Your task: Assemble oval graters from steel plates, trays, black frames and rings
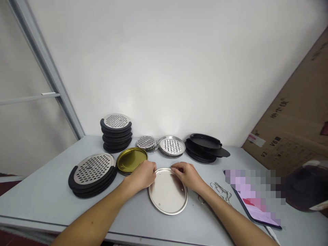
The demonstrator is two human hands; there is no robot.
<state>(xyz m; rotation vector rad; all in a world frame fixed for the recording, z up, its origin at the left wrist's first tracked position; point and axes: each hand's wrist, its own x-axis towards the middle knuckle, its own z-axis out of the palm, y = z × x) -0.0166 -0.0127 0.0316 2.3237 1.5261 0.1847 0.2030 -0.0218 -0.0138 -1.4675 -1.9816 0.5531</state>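
Toward the front edge of the table (133,220), we had a silvery round plate (167,194) between our two hands. Our left hand (144,174) was curled nearly into a fist at its far-left rim, the tips hidden; our right hand (188,175) was half closed, thumb and fingers near together at the far-right rim. We could not tell whether either gripped it. Beyond our left hand we saw a gold plate (132,159), and nearer the table's left edge a stack of black-rimmed perforated discs (93,170).
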